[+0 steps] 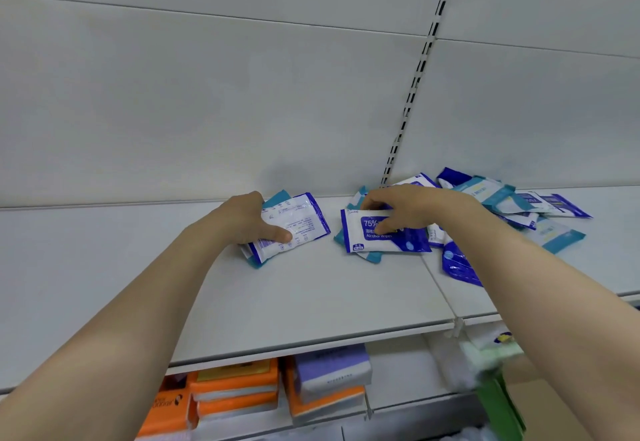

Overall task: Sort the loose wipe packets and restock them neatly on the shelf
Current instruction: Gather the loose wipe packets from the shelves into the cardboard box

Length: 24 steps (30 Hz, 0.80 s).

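Observation:
On the white shelf [311,302] my left hand [247,218] grips a small stack of wipe packets [298,222], thumb across the top packet, which lies with its printed back up and a teal packet beneath it. My right hand [408,208] pinches a blue-and-white alcohol wipes packet [391,238] that lies face up on a teal packet. A loose heap of blue and teal packets [512,205] sprawls to the right, partly hidden by my right forearm. One dark blue packet [459,267] lies nearer the front edge.
The white back panel [242,94] rises behind the shelf, with a slotted upright [415,87] right of centre. Below the shelf sit orange tissue packs [235,392], a purple-and-white pack [332,368] and green-white packs [491,357] at the right.

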Available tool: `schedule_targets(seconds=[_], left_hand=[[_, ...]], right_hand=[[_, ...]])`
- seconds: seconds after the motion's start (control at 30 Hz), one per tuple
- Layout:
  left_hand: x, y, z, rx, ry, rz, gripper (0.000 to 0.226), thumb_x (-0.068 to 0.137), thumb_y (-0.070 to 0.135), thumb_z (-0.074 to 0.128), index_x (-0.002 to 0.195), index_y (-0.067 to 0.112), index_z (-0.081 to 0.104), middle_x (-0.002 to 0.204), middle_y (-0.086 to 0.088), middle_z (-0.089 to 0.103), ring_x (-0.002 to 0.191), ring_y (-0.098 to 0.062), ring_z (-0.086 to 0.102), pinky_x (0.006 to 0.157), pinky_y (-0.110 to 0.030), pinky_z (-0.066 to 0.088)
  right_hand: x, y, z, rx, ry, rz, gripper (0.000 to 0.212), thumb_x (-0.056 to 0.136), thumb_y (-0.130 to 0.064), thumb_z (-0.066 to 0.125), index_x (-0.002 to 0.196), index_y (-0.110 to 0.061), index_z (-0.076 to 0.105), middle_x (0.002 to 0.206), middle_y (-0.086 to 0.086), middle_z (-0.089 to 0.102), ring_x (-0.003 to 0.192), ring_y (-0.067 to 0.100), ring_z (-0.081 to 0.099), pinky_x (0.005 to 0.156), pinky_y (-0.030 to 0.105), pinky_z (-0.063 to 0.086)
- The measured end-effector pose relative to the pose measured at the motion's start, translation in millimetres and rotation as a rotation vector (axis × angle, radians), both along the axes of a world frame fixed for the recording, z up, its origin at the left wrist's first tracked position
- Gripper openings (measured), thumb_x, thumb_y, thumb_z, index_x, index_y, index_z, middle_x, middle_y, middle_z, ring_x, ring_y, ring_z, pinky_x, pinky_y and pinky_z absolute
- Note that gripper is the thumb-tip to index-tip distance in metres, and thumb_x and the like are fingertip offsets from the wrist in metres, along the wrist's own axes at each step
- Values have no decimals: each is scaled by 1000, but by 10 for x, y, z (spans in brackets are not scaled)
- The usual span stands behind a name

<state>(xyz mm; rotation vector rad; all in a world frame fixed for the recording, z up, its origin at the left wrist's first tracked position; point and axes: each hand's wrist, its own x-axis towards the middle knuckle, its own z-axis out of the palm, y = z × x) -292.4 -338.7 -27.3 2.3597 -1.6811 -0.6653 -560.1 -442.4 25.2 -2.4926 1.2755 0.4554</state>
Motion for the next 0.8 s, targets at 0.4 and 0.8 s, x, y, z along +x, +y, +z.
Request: schedule_targets(seconds=[0.4, 0.8], left_hand=[[8, 12, -26, -36, 47, -44, 75, 63, 68, 75, 113, 19, 46, 97, 4, 58, 82, -11, 58, 66, -29, 48], [-192, 269, -80, -163, 77, -25, 56, 90, 57, 53, 126, 16, 42, 103, 1, 58, 87, -20, 57, 66, -32, 42]], right_hand=[[246, 149, -102, -31, -1, 50, 43, 77, -50, 77, 111, -36, 55, 124, -10, 52, 117, 14, 47, 94, 35, 47], [124, 518, -147, -190, 37, -54, 65, 63, -77, 69, 106, -31, 57, 101, -5, 55, 102, 17, 47, 80, 34, 46]])
